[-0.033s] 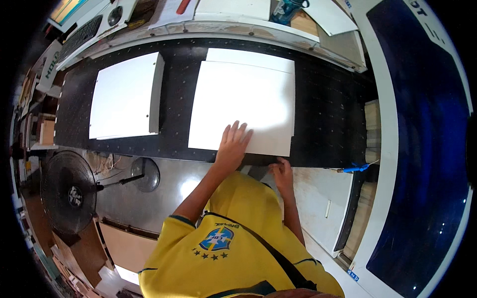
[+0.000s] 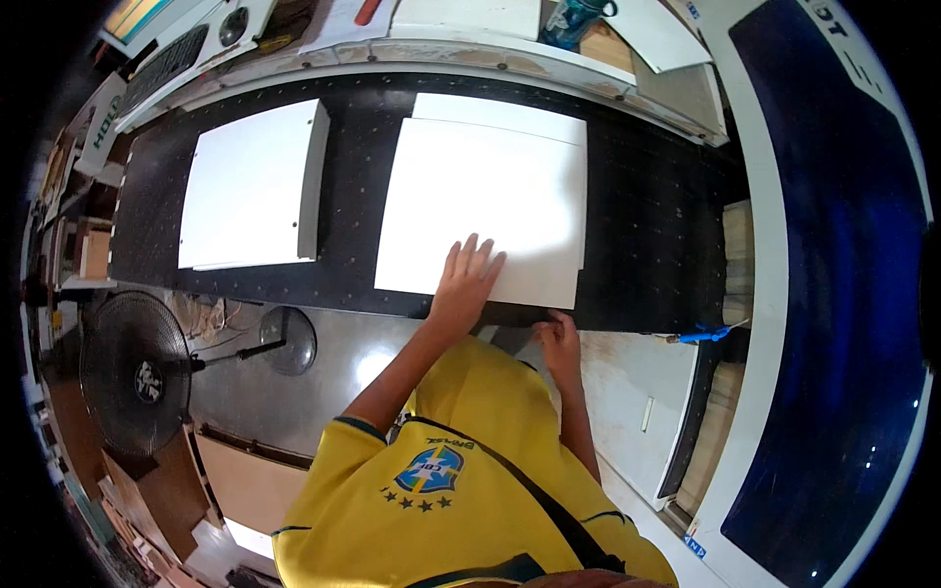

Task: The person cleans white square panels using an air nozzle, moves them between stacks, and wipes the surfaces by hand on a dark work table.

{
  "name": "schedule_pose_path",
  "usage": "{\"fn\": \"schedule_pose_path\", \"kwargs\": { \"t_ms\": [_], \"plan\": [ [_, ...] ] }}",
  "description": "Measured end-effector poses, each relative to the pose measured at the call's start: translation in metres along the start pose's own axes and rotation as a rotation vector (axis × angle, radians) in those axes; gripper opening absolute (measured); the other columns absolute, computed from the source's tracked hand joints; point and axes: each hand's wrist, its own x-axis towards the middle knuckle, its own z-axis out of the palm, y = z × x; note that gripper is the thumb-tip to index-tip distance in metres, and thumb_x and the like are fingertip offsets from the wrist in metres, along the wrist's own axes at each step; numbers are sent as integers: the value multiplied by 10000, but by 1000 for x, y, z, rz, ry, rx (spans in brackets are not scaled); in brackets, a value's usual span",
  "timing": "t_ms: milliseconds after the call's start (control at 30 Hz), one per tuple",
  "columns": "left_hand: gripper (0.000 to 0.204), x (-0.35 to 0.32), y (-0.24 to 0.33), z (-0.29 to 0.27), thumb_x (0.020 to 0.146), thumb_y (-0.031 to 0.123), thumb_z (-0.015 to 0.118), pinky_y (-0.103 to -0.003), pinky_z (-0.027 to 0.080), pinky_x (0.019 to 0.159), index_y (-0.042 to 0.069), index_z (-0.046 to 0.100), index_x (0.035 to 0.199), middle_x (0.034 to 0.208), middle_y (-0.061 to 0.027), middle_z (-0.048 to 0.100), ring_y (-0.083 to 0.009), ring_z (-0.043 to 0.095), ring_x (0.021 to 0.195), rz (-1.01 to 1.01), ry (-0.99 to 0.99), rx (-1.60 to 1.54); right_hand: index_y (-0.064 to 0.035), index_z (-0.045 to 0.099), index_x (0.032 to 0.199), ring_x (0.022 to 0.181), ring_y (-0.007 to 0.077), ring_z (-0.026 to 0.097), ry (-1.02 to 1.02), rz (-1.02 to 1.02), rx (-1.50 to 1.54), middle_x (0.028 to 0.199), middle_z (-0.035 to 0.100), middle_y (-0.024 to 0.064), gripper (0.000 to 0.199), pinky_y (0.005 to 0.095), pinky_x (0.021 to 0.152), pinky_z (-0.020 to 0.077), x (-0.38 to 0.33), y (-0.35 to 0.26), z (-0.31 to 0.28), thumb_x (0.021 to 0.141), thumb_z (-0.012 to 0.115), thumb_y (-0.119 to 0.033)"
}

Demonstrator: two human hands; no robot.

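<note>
Setting: workshop seen from above, with a black perforated worktop (image 2: pixel 647 225) running across the upper half and a pale floor below it.
Large panel: a white rectangular board (image 2: pixel 485 211) lies flat on the worktop, right of centre – it rests on a second white board whose far edge (image 2: pixel 500 106) shows beyond it.
Left hand: the left hand (image 2: pixel 466 279) lies palm down on the near part of the large panel, fingers spread and straight; its grip is released, only pressing on the surface.
Right hand: the right hand (image 2: pixel 557 338) sits at the near edge of the worktop, just below the panel's near right corner; fingers are curled, but whether they clasp the edge cannot be told.
Second stack: another white panel (image 2: pixel 250 186) lies flat to the left, well apart from both hands.
Floor: a standing fan (image 2: pixel 132 372) with a round base (image 2: pixel 287 340) stands lower left.
Right side: a blue-handled tool (image 2: pixel 706 334) lies near the worktop's right end, beside a dark blue surface (image 2: pixel 833 294).
</note>
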Motion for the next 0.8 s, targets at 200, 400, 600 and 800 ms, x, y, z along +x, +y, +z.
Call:
{"fn": "schedule_pose_path", "kwargs": {
  "t_ms": [200,400,600,800],
  "plan": [
    [593,11,-1,8,895,83,645,-612,275,1264,34,569,1480,1533,-251,499,-482,397,1498,80,36,138,54,581,1364,942,193,714,1,-6,-57,1055,752,140,349,360,874,573,-5,1,-4,1055,606,-106],
    [645,11,4,9,865,29,630,-611,222,1286,37,546,1504,1569,-248,471,-469,338,1540,69,21,87,48,605,1345,970,202,725,2,23,-103,1095,762,149,345,359,888,571,-13,14,-14,1036,611,-104],
    [930,12,1,19,706,-90,718,-620,145,1314,46,444,1585,1659,-241,348,-462,214,1598,45,13,-115,-5,624,1351,984,238,728,36,-22,-106,1111,761,151,349,372,893,573,-12,33,-10,1015,639,-97],
    [829,19,13,-3,772,-96,651,-601,149,1317,41,464,1568,1607,-230,397,-447,225,1592,-17,-107,-134,25,608,1343,956,178,707,68,-15,-157,1048,741,119,330,322,881,574,-18,21,-48,1016,595,-22]
  ]
}}
